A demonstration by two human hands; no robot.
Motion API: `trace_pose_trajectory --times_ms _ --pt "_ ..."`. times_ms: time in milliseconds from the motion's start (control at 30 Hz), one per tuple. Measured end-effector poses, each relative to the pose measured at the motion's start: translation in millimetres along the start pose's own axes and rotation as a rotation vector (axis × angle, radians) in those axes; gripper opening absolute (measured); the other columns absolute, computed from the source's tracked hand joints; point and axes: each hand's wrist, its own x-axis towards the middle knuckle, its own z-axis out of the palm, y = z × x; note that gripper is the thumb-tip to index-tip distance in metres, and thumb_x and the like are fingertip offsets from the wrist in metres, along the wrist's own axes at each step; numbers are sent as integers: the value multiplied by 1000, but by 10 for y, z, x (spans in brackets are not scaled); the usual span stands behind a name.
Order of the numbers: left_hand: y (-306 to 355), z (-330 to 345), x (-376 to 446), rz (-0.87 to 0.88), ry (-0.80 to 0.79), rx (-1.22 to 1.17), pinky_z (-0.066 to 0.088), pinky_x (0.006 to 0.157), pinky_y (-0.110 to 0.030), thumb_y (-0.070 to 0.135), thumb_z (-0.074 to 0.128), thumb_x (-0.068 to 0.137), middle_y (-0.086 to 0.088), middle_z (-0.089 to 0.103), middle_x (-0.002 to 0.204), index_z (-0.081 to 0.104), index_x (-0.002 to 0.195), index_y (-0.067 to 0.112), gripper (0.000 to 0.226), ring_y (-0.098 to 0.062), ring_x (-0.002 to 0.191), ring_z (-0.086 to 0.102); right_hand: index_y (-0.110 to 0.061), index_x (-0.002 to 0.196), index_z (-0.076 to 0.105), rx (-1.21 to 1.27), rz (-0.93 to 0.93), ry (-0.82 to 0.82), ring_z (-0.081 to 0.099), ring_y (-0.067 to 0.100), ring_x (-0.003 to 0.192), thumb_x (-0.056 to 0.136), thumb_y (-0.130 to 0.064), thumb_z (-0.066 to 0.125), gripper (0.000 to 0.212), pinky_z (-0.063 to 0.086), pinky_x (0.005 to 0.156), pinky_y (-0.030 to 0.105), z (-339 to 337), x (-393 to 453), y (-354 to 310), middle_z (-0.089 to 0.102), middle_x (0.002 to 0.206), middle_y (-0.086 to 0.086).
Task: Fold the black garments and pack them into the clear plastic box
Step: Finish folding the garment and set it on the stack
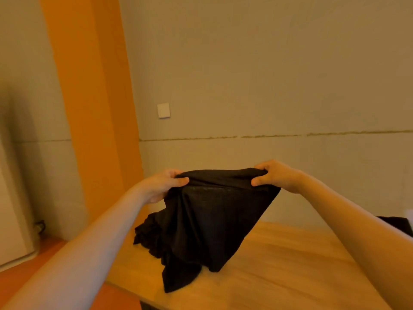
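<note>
Both hands — left hand, right hand — pinch the garment's top edge, lifting it mid-frame above the table so it hangs flat, likely for folding.

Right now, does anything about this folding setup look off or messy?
Nothing damaged or spilled. The black garment, gripped at its top edge by the left hand and right hand, hangs bunched, its lower end dragging crumpled on the wooden table. No clear box is in view.

One head-worn view, aimed forward and slightly down.
The wall is faced beyond the fingers; the table is seen close below them.
</note>
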Motion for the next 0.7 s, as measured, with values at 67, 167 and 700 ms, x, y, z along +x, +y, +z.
trace_pose_trajectory --times_ms 67,167,700 --pt "168 21 54 26 49 -49 51 81 -28 39 74 71 -9 67 100 62 109 2 54 -21 96 64 -2 96 65 136 21 36 67 13 67 89 -21 57 21 51 55 21 -261 -27 -61 68 80 5" --pt "483 177 113 83 174 17 47 75 -26 34 52 91 -5 65 88 62 93 7 29 -17 85 61 -8 92 66 264 39 119 68 14 72 94 -30 45 31 52 58 23 -571 -139 -165 70 84 6" --pt "1382 1027 346 217 -191 415 50 83 -30 23 64 86 -6 65 95 65 103 5 24 -17 89 62 -20 101 68 123 -51 -69 65 13 94 82 -27 60 22 52 80 25 -640 -613 -540 70 99 -1"
